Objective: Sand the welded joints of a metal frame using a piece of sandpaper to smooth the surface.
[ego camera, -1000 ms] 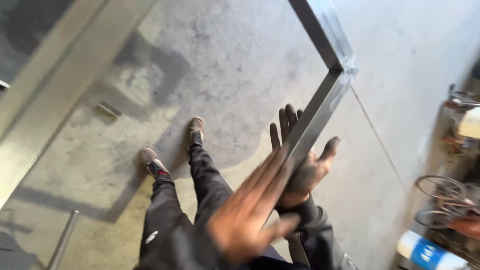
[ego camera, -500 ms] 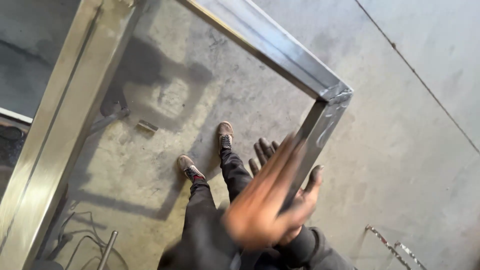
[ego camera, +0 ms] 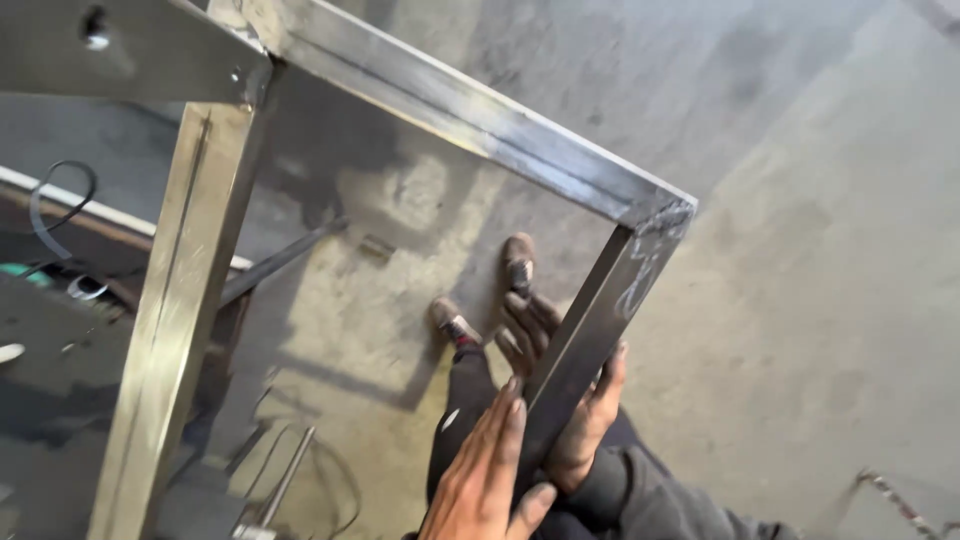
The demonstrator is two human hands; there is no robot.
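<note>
Steel first: we hold a welded grey square-tube frame [ego camera: 470, 110] above the concrete floor [ego camera: 820, 300], its far side cut off. Our right hand [ego camera: 570, 400] wraps one bar from behind, fingers partly hidden; our left hand [ego camera: 485, 475] lies flat against it, fingers together.

concrete floor [ego camera: 820, 260]: grey, stained, fills right and centre | black cable [ego camera: 55, 195]: looped, left edge | thin metal rods [ego camera: 285, 480]: lying on floor, lower left | small flat metal piece [ego camera: 377, 246]: on floor, centre | chain [ego camera: 900, 500]: lower right corner
</note>
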